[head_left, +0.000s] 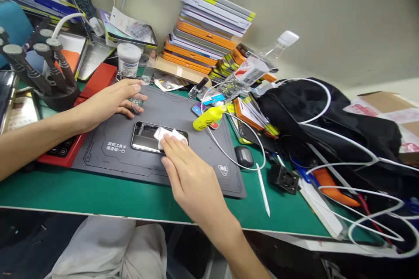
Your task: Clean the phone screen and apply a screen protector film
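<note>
At the far left a rack of screwdrivers (42, 63) is stood on the green bench (98, 198), its handles tilted toward the wall. Just right of it, the left hand (113, 100) is laid flat on the upper left part of the grey work mat (183, 113), fingers stretched and nothing enclosed; the mat seems to be steadied by that weight, though what lies under the fingertips cannot be made out.

In the middle of the mat a phone (145, 136) is placed flat, its glossy face up. A small white wipe (163, 134) is pressed onto its right half by the fingers of the right hand (186, 172); the grip is a flat press with extended fingers, not a clench, so the cloth can be kept against the glass. The phone is kept well inside the mat's edges, with bare mat left in front of it and to the right.

Further right, a yellow bottle (207, 117) is lain at the mat's upper right edge, and a white cable (242, 144) is looped over the right border. Beyond that, a dark earbud case (244, 156) and a white stylus (262, 189) are set on the bench. The right end is crowded by a black bag (327, 126) and tangled cords. Open room is left mainly along the near bench edge.
</note>
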`<move>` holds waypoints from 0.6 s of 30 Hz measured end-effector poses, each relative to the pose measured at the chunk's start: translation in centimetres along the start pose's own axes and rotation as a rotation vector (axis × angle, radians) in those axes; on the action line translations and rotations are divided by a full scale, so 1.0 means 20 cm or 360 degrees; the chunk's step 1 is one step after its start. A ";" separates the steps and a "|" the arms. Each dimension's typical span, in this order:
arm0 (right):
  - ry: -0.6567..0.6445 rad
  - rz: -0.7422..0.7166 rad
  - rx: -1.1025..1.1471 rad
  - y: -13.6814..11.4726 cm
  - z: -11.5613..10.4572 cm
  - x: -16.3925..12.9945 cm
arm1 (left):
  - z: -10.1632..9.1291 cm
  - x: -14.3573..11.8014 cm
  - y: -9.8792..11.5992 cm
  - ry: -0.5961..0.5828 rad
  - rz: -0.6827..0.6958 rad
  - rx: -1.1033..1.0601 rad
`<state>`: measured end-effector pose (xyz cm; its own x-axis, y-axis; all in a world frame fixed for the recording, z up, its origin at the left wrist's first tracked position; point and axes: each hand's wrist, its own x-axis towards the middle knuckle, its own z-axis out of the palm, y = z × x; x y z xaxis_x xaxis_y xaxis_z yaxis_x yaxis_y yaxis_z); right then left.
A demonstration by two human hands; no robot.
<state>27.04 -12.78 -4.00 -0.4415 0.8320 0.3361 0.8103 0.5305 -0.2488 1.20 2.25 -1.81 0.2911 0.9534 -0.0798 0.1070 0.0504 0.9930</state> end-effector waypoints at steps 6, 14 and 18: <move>-0.0054 0.0016 0.0041 0.02 0.00 0.03 | 0.01 -0.01 0.00 -0.0007 -0.0020 -0.0060; -0.0019 -0.0094 -0.0043 -0.04 0.04 0.04 | 0.02 -0.03 0.01 0.0038 0.0025 -0.0073; -0.0058 -0.0137 -0.0028 -0.07 0.02 0.01 | 0.03 -0.03 0.01 0.0057 -0.0021 -0.0069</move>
<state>25.57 -13.23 -3.95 -0.5234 0.7889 0.3221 0.7752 0.5977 -0.2043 1.70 1.49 -1.54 0.2559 0.9625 -0.0902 0.0690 0.0749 0.9948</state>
